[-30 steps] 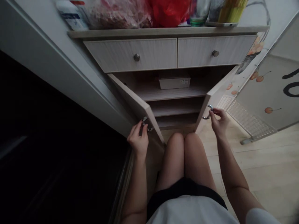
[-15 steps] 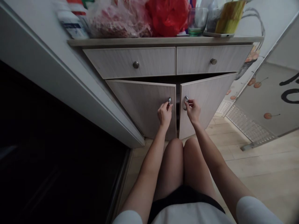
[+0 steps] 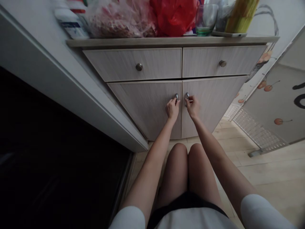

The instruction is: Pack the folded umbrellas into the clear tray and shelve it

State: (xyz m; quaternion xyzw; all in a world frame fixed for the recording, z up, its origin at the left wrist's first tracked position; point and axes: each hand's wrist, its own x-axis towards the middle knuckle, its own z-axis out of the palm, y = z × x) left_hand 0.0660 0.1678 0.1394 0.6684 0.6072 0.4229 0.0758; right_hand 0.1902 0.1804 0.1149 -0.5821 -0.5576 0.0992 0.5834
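A pale wood-grain cabinet stands before me, with its left door point(image 3: 147, 105) and right door point(image 3: 214, 101) flush or nearly flush in the frame. My left hand point(image 3: 172, 108) pinches the metal door handle point(image 3: 176, 96) on the left door, close to the middle gap. On the other side of that gap, my right hand point(image 3: 193, 106) has its fingers closed on the right door's metal handle point(image 3: 187, 95). Parts of both handles are hidden behind my fingers.
Above the doors are two drawers with round knobs point(image 3: 139, 66). The cabinet top point(image 3: 166, 41) holds plastic bags, including a red bag point(image 3: 175, 17), a glass point(image 3: 206, 20) and white bottles point(image 3: 71, 24). A cherry-patterned panel point(image 3: 274, 105) stands at right.
Both doors have swung inward from ajar to closed or almost closed, and the dark gap between them has gone. My hands moved forward and closer together, still on the handles.
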